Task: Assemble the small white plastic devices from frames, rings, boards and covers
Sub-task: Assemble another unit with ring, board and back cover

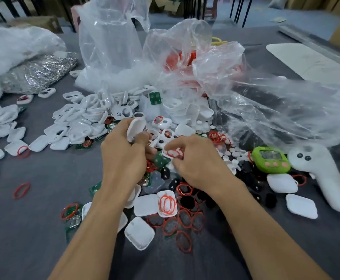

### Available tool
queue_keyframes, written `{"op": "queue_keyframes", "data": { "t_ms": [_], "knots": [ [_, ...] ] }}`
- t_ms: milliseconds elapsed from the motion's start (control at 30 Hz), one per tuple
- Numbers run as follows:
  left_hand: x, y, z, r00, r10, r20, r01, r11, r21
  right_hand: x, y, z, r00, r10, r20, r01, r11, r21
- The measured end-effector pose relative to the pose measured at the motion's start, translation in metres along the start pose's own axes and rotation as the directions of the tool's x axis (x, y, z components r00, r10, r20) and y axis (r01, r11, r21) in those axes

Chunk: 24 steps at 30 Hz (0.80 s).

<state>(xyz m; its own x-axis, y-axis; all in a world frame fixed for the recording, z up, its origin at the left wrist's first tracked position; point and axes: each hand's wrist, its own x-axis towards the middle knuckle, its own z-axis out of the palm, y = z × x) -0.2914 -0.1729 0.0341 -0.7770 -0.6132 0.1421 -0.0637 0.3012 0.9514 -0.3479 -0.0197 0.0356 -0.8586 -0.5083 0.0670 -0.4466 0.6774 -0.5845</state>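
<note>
Left hand (122, 156) is curling round a white cover (136, 127), holding it just above the pile. Right hand (199, 162) is pinching a white frame (165, 153) with a red ring (175, 152) sitting in it, just right of the left fingers and over a green board (161, 161). Risks as I'm reading it: the ring is looking thin and springy, so it's probably popping out if the cover goes on skewed. Forearms are lying across loose covers and rings, so any sweep is scattering them. Parts this mixed are inviting a wrong pick. Grey surface (33, 229) is carrying a heap of frames (88, 116), clear plastic bags (112, 47), a foil bag (37, 73), a green finished device (271, 159) and a white handle-shaped tool (322, 174). The room behind is looking like storage: cardboard boxes, dark metal legs.
</note>
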Motion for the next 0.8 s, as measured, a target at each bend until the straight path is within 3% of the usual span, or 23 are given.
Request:
{"op": "queue_keyframes", "data": {
  "t_ms": [133,233,300,367,433,533,600,667,733,800],
  "knots": [
    [0.003,-0.003,0.0,0.998,-0.052,0.04,0.058,0.984,-0.167,0.004,0.007,-0.009,0.992,0.089,-0.094,-0.09,0.996,-0.003],
    [0.006,-0.007,-0.003,0.991,-0.124,0.04,0.129,0.976,-0.175,0.004,0.014,-0.011,0.97,0.107,-0.218,-0.104,0.994,0.023],
    [0.009,-0.009,-0.006,0.988,-0.155,-0.025,0.153,0.986,-0.071,0.004,0.013,-0.011,0.946,0.095,-0.309,-0.078,0.995,0.069],
    [0.012,-0.011,-0.01,0.983,-0.119,-0.138,0.138,0.981,0.137,0.012,0.001,-0.008,0.94,0.056,-0.337,-0.026,0.995,0.092],
    [0.015,-0.012,-0.012,0.982,-0.076,-0.175,0.133,0.93,0.343,0.028,-0.014,-0.001,0.978,-0.018,-0.207,0.027,0.999,0.045],
    [0.017,-0.016,-0.012,0.991,-0.099,-0.089,0.131,0.852,0.507,0.052,-0.035,0.015,0.995,-0.101,-0.006,0.097,0.971,-0.221],
    [0.015,-0.018,-0.014,0.997,-0.064,-0.052,0.082,0.812,0.577,0.057,-0.036,0.023,0.991,-0.115,-0.067,0.099,0.974,-0.205],
    [0.012,-0.015,-0.013,0.996,0.084,-0.033,-0.044,0.774,0.632,0.052,-0.031,0.019,0.969,-0.096,-0.23,0.096,0.995,-0.01],
    [0.007,-0.006,-0.009,0.971,0.238,-0.032,-0.182,0.819,0.544,0.048,-0.02,0.01,0.959,-0.053,-0.277,0.098,0.984,0.148],
    [0.002,0.002,-0.001,0.99,0.129,0.054,-0.137,0.97,0.2,0.041,-0.01,-0.002,0.956,-0.068,-0.285,0.135,0.966,0.221]
  ]
}}
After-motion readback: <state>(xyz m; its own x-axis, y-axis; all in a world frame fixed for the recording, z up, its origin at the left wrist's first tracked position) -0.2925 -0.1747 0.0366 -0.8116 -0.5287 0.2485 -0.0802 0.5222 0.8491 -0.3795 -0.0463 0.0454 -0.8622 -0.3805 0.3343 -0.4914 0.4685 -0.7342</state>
